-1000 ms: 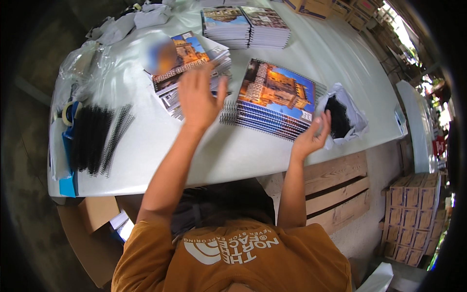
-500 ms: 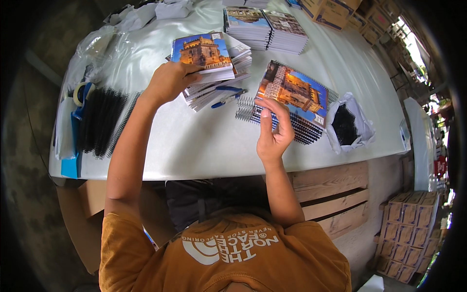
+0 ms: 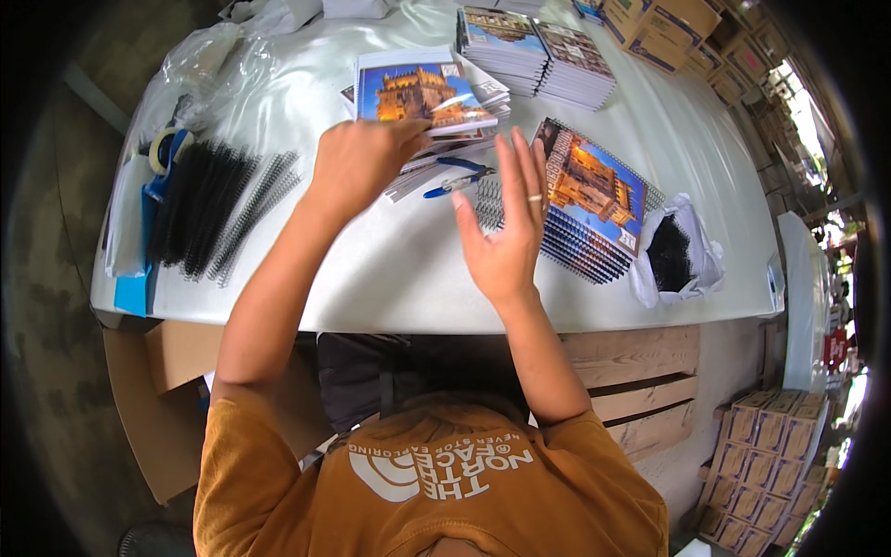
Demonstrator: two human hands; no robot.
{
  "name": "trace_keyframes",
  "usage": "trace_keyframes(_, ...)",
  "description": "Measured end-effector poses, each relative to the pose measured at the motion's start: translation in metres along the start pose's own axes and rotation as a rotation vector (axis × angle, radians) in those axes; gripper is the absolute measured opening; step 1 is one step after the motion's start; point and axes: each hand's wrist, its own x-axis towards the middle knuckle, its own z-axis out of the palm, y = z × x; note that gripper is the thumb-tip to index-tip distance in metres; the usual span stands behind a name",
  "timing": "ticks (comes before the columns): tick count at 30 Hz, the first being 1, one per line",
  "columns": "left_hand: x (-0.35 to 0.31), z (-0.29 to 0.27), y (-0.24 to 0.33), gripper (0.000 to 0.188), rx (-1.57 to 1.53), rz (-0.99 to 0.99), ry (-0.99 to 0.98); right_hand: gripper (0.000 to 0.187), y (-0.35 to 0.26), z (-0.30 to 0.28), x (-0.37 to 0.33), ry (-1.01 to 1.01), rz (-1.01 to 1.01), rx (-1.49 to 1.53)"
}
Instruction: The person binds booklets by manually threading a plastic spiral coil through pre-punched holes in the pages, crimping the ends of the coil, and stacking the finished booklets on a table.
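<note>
The fingers of the left hand (image 3: 357, 162) are curled shut on the near edge of a loose stack of unbound printed sheets topped by a glossy cover with a sunlit castle against blue sky (image 3: 419, 96); half a second ago this hand gripped the same stack a little lower, and a second ago it was flat and spread above it, so it has gone from reaching to gripping and the stack looks squared up and lifted slightly at its near edge. The right hand (image 3: 506, 232), with a ring on one finger, is open with fingers spread and upright and holds nothing; it has come away from the pile of finished spiral-bound notebooks with the same castle cover (image 3: 594, 209), which lies at its 2 o'clock, just beside it on the white tabletop (image 3: 371, 278). Between the hands, at the right hand's 11 o'clock, lies a pair of blue-handled pliers (image 3: 455, 181), untouched. To my eye, the work has turned from the bound pile to the unbound stack. Further out, a bundle of black plastic binding coils (image 3: 213, 209) lies at the left hand's 9 o'clock, and an open white bag of black parts (image 3: 673, 255) sits at the bound pile's 4 o'clock.
</note>
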Motion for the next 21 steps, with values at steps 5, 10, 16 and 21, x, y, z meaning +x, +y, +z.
trace_keyframes(5, 0.044, 0.015, -0.031, 0.024, -0.275, -0.132, -0.209, 0.056, 0.020, 0.017, 0.006, -0.014, 0.427, 0.426)
trace_keyframes(10, 0.061, 0.033, -0.045, 0.026, -0.334, 0.004, -0.256, 0.057, 0.051, 0.031, 0.013, -0.042, 0.520, 0.421)
trace_keyframes(16, 0.050, 0.035, -0.045, 0.028, -0.432, -0.177, -0.110, 0.050, 0.048, 0.043, 0.032, -0.039, 0.198, -0.297)
trace_keyframes(21, 0.034, 0.042, -0.045, 0.022, -0.300, -0.248, 0.236, 0.047, 0.044, 0.058, 0.031, -0.491, -0.180, -0.321)
